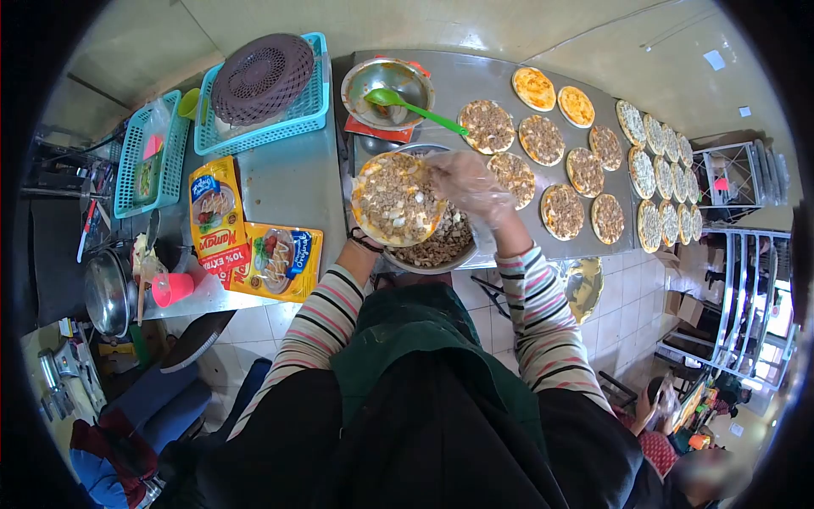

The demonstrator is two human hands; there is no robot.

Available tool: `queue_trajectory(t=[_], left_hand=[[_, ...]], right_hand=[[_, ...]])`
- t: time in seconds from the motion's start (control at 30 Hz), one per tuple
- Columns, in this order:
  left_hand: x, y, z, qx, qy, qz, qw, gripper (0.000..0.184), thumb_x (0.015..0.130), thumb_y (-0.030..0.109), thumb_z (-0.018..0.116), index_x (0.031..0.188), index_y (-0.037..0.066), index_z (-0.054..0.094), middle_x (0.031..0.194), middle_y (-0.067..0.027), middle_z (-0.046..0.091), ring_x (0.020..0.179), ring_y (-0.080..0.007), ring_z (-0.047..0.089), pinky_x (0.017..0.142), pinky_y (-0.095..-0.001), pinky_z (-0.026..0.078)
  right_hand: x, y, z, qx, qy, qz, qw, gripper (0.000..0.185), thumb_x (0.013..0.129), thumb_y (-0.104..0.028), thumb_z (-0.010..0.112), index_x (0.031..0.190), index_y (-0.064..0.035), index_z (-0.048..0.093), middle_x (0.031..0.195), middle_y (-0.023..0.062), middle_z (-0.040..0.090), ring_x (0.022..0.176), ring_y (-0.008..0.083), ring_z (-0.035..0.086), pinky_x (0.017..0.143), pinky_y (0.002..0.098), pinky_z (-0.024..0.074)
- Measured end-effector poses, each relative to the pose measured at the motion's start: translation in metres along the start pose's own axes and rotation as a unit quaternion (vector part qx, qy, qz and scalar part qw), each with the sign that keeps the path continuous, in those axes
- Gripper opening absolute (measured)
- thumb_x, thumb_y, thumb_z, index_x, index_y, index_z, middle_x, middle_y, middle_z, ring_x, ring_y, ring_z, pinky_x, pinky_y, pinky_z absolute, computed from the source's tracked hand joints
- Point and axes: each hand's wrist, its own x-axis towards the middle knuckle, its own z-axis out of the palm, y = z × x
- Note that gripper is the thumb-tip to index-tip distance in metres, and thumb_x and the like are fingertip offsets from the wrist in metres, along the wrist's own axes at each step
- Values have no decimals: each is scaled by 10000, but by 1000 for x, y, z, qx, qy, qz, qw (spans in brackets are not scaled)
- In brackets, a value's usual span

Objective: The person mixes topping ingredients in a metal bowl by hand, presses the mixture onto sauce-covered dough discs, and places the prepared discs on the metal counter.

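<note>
My left hand (359,252) is under a small round pizza (398,199) and holds it up, its fingers mostly hidden. Crumbled meat and pale bits cover the sauce on this pizza. My right hand (475,187), in a clear plastic glove, is over the pizza's right edge with its fingers bunched together; whatever they hold is hidden. Below both hands stands a metal bowl of cooked minced meat (437,246). Behind them, a green spoon (415,109) rests across a metal bowl with sauce stains (348,85).
Several topped pizzas (562,212) lie in rows to the right, with white-topped ones (649,225) beyond. Two sauced bases (534,88) lie at the back. On the left are mayonnaise pouches (275,261), turquoise baskets (254,136) and a pink cup (173,289). Other people are at the lower right.
</note>
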Motion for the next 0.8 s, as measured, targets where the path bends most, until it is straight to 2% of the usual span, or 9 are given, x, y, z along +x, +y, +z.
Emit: queue_trajectory(t=[0.2,0.3,0.4,0.53,0.57,0.6,0.67,0.77,0.8], left_hand=[[-1,-1,4,0,6,-3,1000,580,873,470,353,1260,39,390,1267,-158,442,1156,-300,436,962,-474,361],[-2,1,6,7,20,-6,1000,573,876,463,352,1258,38,392,1264,-157,445,1156,-298,437,962,-473,362],[0,1,4,20,42,-17,999,566,879,457,351,1256,37,393,1262,-157,447,1156,-296,438,963,-472,362],[1,-1,6,53,81,-29,995,557,883,448,350,1254,35,395,1258,-156,451,1155,-294,439,963,-471,363],[4,-4,6,68,88,-34,993,555,883,446,349,1253,35,395,1257,-156,452,1155,-293,439,963,-470,363],[10,-9,6,80,92,-48,991,552,884,444,349,1252,34,396,1256,-156,453,1155,-292,439,963,-470,363],[23,-20,10,103,102,-72,987,548,886,439,348,1251,33,397,1255,-156,455,1155,-291,440,963,-469,363],[34,-27,13,131,115,-84,981,541,889,433,347,1249,32,398,1252,-155,458,1154,-289,441,963,-469,364],[38,-31,14,142,119,-89,979,539,890,431,347,1249,32,399,1251,-155,458,1154,-288,441,963,-468,364]], right_hand=[[9,-12,1,-123,-4,20,992,165,737,-92,547,872,-33,621,753,179,587,728,337,572,669,398,460],[3,-5,18,19,-18,-36,999,167,730,-102,555,872,-41,620,743,178,584,717,332,571,670,393,460],[-2,2,19,-146,30,-56,987,152,722,-105,579,853,-43,626,730,150,594,682,288,588,653,358,470],[-28,-9,1,157,168,124,965,122,759,-142,584,799,-41,639,773,120,626,714,239,614,658,346,484],[-38,9,27,129,233,129,955,159,783,-182,580,865,-60,639,764,113,625,666,210,612,610,318,496],[-54,2,25,2,103,175,979,296,771,-237,539,990,-47,596,880,178,616,818,321,596,729,393,484],[-80,46,89,-147,33,-2,989,498,793,-205,508,1246,-34,395,1029,171,556,846,292,581,694,374,496],[-80,62,103,-101,221,-70,968,508,856,-287,480,1305,-96,338,896,97,526,703,144,557,585,285,491],[-82,47,70,252,117,75,958,494,866,-287,474,1287,-61,350,986,109,515,802,181,554,673,330,490]])
